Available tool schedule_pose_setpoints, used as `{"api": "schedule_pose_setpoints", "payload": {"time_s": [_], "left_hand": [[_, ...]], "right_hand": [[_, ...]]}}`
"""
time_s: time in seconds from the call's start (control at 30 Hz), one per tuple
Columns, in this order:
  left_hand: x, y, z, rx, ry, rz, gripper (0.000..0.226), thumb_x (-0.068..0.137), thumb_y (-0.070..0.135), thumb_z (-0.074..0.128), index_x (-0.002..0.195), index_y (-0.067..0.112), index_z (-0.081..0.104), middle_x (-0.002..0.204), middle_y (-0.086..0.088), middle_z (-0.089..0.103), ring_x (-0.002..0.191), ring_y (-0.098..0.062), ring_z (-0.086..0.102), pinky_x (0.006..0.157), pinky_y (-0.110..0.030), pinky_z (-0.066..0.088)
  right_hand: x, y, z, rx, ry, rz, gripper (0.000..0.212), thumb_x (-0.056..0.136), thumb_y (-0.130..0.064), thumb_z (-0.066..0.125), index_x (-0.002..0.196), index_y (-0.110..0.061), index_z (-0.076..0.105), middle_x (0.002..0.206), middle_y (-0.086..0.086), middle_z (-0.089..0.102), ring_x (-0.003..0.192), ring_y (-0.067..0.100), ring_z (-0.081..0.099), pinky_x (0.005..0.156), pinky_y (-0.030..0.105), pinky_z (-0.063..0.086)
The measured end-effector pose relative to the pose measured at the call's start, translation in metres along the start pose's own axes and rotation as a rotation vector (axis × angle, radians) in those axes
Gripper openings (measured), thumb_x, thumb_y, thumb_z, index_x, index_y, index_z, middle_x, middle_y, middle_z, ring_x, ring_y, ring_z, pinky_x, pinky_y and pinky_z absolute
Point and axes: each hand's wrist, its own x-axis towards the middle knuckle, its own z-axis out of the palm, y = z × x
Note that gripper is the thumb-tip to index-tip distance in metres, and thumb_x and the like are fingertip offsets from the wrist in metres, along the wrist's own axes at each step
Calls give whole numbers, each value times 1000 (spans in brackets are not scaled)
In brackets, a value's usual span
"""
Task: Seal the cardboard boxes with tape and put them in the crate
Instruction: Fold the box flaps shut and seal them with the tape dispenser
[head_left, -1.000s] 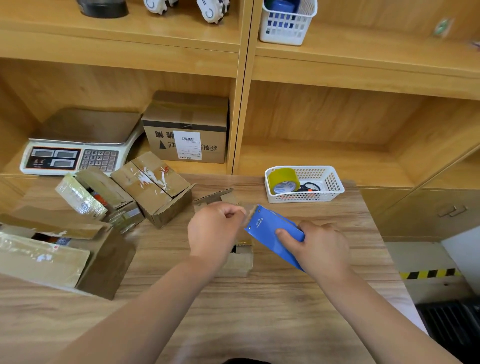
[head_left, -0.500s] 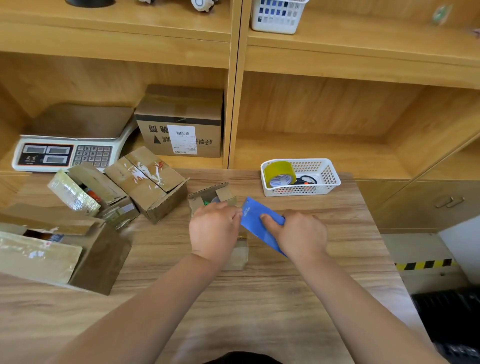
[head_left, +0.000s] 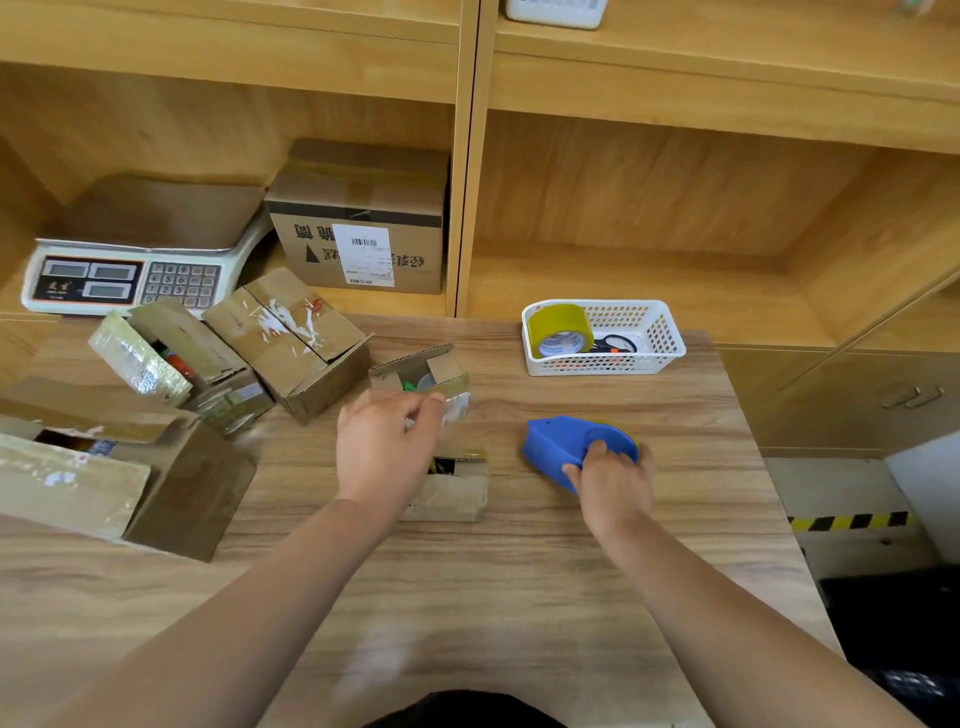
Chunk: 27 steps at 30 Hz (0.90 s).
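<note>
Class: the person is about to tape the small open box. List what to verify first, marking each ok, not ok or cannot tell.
1. The right hand grips the tape dispenser: ok.
2. The left hand holds the small box: ok.
3. Box flaps closed: not ok, the far flap stands up.
4. Dispenser at the box: not ok, it is apart, to the right.
5. Dispenser loaded: cannot tell.

Wood-grain table (head_left: 519, 597), open wooden shelving (head_left: 675, 208) behind, cabinet doors (head_left: 857, 395) right, yellow-black floor tape (head_left: 847, 521)
</note>
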Motion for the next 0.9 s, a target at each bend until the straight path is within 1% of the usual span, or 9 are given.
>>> {"api": "schedule_pose_setpoints", "payload": {"time_s": [0.17, 0.33, 0.43, 0.5, 0.57, 0.63, 0.73, 0.83, 0.9], "left_hand": [[-3, -2, -2, -307, -69, -239, 48, 99, 37, 41, 65, 26, 73, 72, 9, 70, 90, -5, 61, 74, -25, 41], [-5, -8, -3, -461, -69, -337, 59, 102, 39, 31, 67, 19, 74, 73, 0, 72, 89, 4, 59, 72, -16, 33], [-8, -13, -4, -519, -86, -358, 61, 103, 38, 28, 75, 11, 75, 74, -5, 72, 80, 8, 58, 70, -15, 30], [-8, -18, -4, -569, -102, -380, 62, 103, 38, 26, 77, 10, 75, 75, -9, 72, 89, -3, 61, 73, -15, 29], [-6, -22, -5, -615, -118, -411, 65, 103, 39, 24, 75, 12, 76, 75, -11, 72, 96, -13, 62, 83, -18, 32], [-5, -27, -5, -642, -129, -422, 68, 103, 41, 23, 69, 18, 77, 71, -9, 72, 98, -18, 62, 88, -25, 35], [-5, -33, -8, -645, -120, -425, 70, 103, 42, 23, 64, 20, 76, 68, -7, 71, 97, -19, 64, 87, -24, 36], [-5, -39, -10, -640, -140, -420, 70, 103, 42, 24, 62, 20, 77, 66, -8, 71, 94, -21, 64, 101, -32, 36], [-6, -43, -13, -640, -148, -418, 71, 103, 41, 23, 61, 20, 76, 64, -8, 70, 88, -20, 64, 104, -35, 34]], "right_hand": [[-4, 9, 34, 11, -21, 46, 42, 97, -48, 43, 116, -12, 52, 100, 2, 67, 98, 21, 63, 115, 40, 13], [-6, 12, 48, 92, -15, 62, 41, 91, -50, 51, 113, -15, 53, 97, 0, 69, 95, 22, 64, 108, 38, 20], [-8, 3, 43, 255, 225, 39, 45, 73, -36, 78, 101, -4, 63, 89, 11, 68, 88, 33, 62, 90, 44, 41], [-11, -12, 27, 550, 383, -7, 40, 73, -28, 80, 100, -3, 66, 89, 9, 66, 90, 33, 59, 82, 41, 43], [-15, -32, 3, 899, 305, -44, 25, 82, -22, 72, 103, -11, 66, 94, -6, 60, 99, 22, 54, 86, 32, 38], [-21, -53, -17, 1196, 138, -80, 13, 86, -18, 67, 99, -22, 66, 96, -12, 60, 96, 10, 53, 84, 22, 39], [-30, -75, -41, 1511, -159, -151, 27, 87, -8, 58, 105, -26, 67, 110, -6, 64, 102, 4, 56, 83, 14, 42], [-32, -84, -49, 1518, -317, -229, 44, 76, -13, 56, 113, -35, 66, 120, -13, 61, 121, 4, 45, 98, 27, 42], [-33, -89, -50, 1424, -300, -233, 36, 73, -21, 61, 101, -42, 68, 114, -19, 62, 123, 9, 43, 105, 37, 38]]}}
